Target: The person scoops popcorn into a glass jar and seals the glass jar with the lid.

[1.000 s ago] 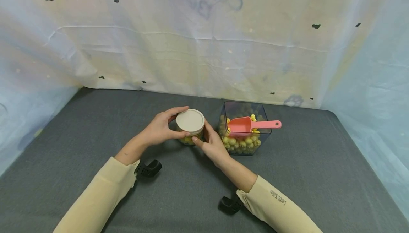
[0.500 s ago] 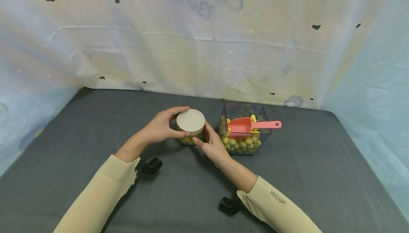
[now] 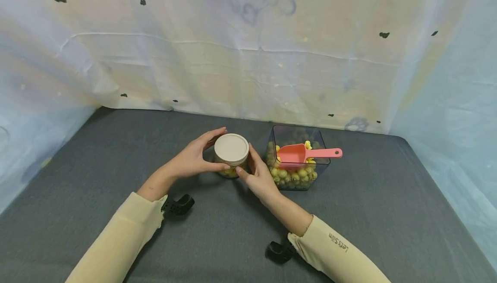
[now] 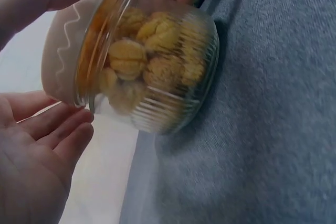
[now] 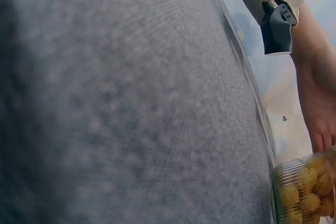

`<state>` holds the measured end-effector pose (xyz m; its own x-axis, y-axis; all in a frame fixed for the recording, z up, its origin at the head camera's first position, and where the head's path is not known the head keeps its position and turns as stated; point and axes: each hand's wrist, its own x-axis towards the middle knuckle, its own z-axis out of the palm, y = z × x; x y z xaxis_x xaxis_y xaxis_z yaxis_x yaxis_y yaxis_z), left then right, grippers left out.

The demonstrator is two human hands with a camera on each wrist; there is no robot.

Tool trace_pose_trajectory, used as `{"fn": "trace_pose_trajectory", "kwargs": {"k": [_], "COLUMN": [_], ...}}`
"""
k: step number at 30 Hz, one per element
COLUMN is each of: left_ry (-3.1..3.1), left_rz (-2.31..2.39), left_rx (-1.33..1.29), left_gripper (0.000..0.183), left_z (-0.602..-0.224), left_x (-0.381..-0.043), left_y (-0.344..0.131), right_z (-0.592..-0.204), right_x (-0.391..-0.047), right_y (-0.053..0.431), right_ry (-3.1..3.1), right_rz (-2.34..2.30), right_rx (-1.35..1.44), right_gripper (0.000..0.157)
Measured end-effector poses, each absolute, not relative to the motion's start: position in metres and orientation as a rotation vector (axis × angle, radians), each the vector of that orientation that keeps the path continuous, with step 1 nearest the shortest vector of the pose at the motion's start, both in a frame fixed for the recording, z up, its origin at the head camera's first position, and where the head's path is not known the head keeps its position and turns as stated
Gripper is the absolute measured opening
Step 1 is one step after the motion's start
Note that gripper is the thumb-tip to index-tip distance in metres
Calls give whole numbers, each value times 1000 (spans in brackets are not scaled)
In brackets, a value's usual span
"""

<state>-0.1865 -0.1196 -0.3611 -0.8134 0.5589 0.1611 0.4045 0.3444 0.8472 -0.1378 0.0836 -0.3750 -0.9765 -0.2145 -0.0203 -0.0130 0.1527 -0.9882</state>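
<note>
A glass jar (image 4: 152,61) of yellow popcorn-like pieces stands on the grey cloth, capped by a cream lid (image 3: 231,147). Around this lid my left hand (image 3: 190,158) curls, thumb on the near side and fingers on the far side. In the left wrist view the thumb tip lies at the lid's edge, with the fingers opposite. My right hand (image 3: 261,179) holds the jar's glass body from the right, thumb in front; its other fingers are partly hidden behind the jar. The right wrist view catches only part of the jar (image 5: 304,195).
Just right of my right hand stands a clear, dark-tinted bin (image 3: 300,184) with similar yellow pieces. A pink scoop (image 3: 293,153) lies in it, its handle sticking out over the right rim. Behind the grey table (image 3: 369,196) hangs a patterned pale curtain (image 3: 240,71).
My left fingers have spread slightly outward at the lid, the thumb shifting a little lower. The right hand and the jar have stayed in place.
</note>
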Motion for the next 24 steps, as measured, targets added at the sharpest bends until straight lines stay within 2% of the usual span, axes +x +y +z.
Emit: {"fn": "trace_pose_trajectory", "kwargs": {"k": [16,24], "left_ry": [2377,2308], "left_rz": [1490,1535], "left_rx": [758,736], "left_gripper": [93,87], "left_z": [-379,-384], "left_x": [-185,-186], "left_y": [-127,-122], "right_z": [-369,-364], "right_x": [-136,-144], "right_y": [85,82], "right_ry": [2284,2310], "right_rz": [-2095,-2082], "right_rx": [-522,-613], "right_gripper": [77,69]}}
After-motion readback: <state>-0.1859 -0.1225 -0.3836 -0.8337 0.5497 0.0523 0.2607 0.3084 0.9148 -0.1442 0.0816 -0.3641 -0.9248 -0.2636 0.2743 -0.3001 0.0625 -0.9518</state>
